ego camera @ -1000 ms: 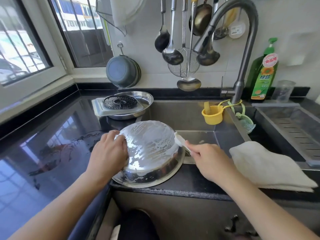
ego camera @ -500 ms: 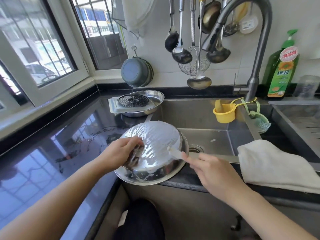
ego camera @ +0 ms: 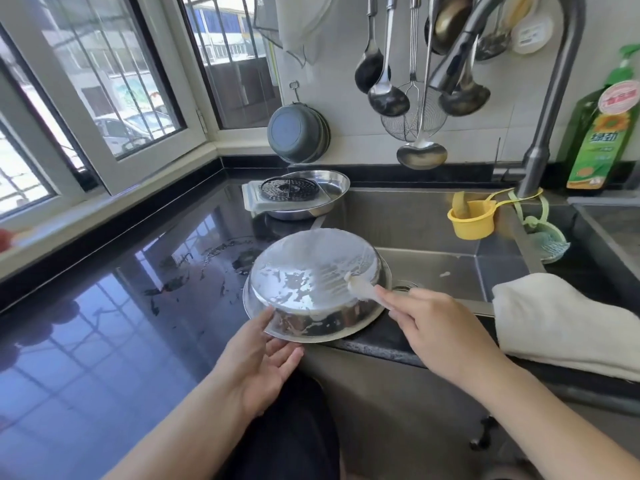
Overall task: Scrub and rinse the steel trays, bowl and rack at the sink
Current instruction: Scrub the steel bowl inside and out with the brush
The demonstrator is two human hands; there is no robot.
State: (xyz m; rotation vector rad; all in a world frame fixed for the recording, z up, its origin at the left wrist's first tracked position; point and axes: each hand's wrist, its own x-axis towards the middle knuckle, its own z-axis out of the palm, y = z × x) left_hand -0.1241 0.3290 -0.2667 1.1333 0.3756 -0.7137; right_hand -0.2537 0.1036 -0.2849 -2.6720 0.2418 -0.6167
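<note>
A round steel tray (ego camera: 311, 289) lies upside down at the sink's front left corner, its bottom streaked with white foam. My right hand (ego camera: 433, 327) grips a white brush (ego camera: 362, 289) whose head touches the tray's right side. My left hand (ego camera: 263, 358) is palm up with straight fingers under the tray's near rim, thumb against its wall. Further back on the counter stands a second steel tray (ego camera: 329, 188) with a round perforated rack (ego camera: 289, 187) lying on a white board in it.
The steel sink (ego camera: 415, 223) has a tall faucet (ego camera: 540, 140) at its back. A yellow cup (ego camera: 472, 221) hangs inside. A white cloth (ego camera: 561, 320) drapes the front edge at right. Ladles (ego camera: 384, 95) hang on the wall, and a green soap bottle (ego camera: 602, 140) stands right.
My left hand left the tray's top and moved under its near rim, palm up. The brush slid toward the tray's right side. The view shifted left.
</note>
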